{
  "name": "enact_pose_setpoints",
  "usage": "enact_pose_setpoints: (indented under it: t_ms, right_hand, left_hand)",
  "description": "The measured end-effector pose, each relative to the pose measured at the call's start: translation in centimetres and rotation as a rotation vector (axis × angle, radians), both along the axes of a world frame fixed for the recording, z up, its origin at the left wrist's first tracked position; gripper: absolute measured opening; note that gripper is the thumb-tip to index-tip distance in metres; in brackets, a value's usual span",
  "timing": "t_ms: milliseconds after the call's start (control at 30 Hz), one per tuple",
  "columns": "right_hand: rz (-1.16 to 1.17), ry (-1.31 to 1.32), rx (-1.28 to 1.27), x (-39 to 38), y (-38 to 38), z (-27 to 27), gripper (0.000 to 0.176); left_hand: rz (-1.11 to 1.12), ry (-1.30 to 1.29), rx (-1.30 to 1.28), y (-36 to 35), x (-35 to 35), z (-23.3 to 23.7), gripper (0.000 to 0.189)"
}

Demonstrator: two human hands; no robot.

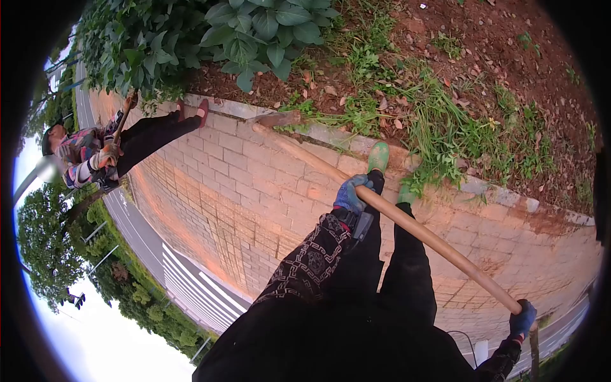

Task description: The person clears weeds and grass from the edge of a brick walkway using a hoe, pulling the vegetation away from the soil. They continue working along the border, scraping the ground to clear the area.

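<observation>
My left hand [352,194], in a blue work glove, is wrapped round the middle of a long wooden hoe handle [433,240]. Farther back, near the handle's butt end, my right hand [523,319] grips it in a similar glove. The handle slants across the front of my legs. Its metal hoe blade [280,119] lies at the kerb [331,137], beside low weeds and soil. My green shoes [379,157] stand by the kerb, the right one partly covered by grass.
Another person [89,149] stands on the brick pavement [216,172] at left, both hands on a wooden handle. Leafy bushes [254,32] overhang the bed at the top. Grass clumps [439,121] grow over the kerb. A road with a crossing [191,280] runs behind.
</observation>
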State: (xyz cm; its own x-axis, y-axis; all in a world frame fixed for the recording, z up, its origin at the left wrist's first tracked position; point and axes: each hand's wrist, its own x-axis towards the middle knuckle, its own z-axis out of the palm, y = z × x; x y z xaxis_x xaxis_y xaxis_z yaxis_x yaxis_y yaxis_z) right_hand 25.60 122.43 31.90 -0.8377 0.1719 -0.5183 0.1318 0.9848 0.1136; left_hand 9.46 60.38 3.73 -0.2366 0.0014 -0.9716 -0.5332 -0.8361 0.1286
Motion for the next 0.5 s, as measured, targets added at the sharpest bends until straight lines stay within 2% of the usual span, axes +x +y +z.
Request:
enact_pose_setpoints:
  t_ms: [33, 67, 100, 200, 233, 367, 500]
  right_hand:
    - [-0.1, -0.138, -0.116, 0.6, -2.6, -2.3, 0.018]
    - [-0.129, -0.372, -0.131, -0.2, -6.0, -4.0, 0.018]
    - [-0.072, -0.497, -0.129, -0.6, -9.1, -5.8, 0.018]
    - [-0.117, -0.505, -0.267, -3.0, -18.4, -8.1, 0.018]
    - [-0.067, -0.469, -0.312, -3.5, -20.5, -8.6, 0.018]
    - [-0.108, -0.489, -0.366, -7.4, -27.2, -7.6, 0.016]
    - [-0.187, -0.532, -0.304, -7.2, -25.5, -4.8, 0.016]
  left_hand:
    - [-0.019, 0.012, -0.088, -2.9, -1.3, 1.5, 0.02]
    - [-0.024, 0.051, -0.179, -6.2, -1.9, 1.3, 0.021]
    - [-0.03, 0.09, -0.269, -9.4, -2.6, 1.0, 0.022]
    - [-0.028, 0.199, -0.375, -17.4, -6.9, 2.5, 0.016]
    - [-0.008, 0.229, -0.403, -18.8, -8.3, 3.4, 0.015]
    - [-0.028, 0.204, -0.391, -17.4, -9.8, 3.7, 0.016]
    - [-0.084, 0.17, -0.281, -14.0, -7.6, -1.6, 0.015]
